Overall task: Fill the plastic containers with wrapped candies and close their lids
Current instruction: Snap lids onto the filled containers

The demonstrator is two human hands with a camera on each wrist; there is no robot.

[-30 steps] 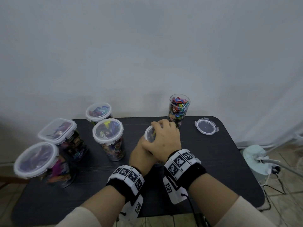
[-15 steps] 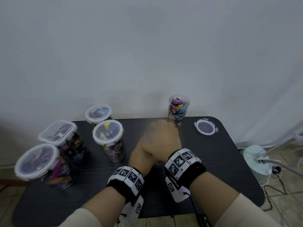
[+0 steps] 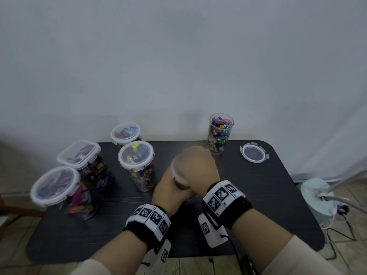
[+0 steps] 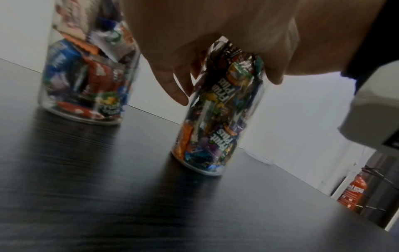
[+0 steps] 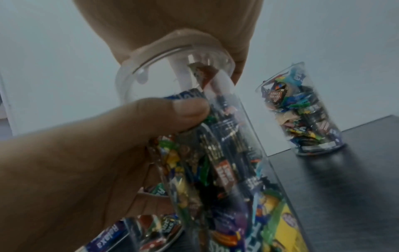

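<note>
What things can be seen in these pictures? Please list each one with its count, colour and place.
lidded containers: four, clear with white-rimmed lids, full of candies, left part of the table.
open container: one, clear, full of colourful candies, no lid, back of the table.
held container: one, clear, full of candies, table centre, between both hands.
its lid: one, whitish, on top of the held container, under the right hand.
loose lid: one, clear with white rim, back right of the table.
table: one, black.
pale green device: one, on the floor, right.
left hand: grips the held container's side.
right hand: presses on its lid.
</note>
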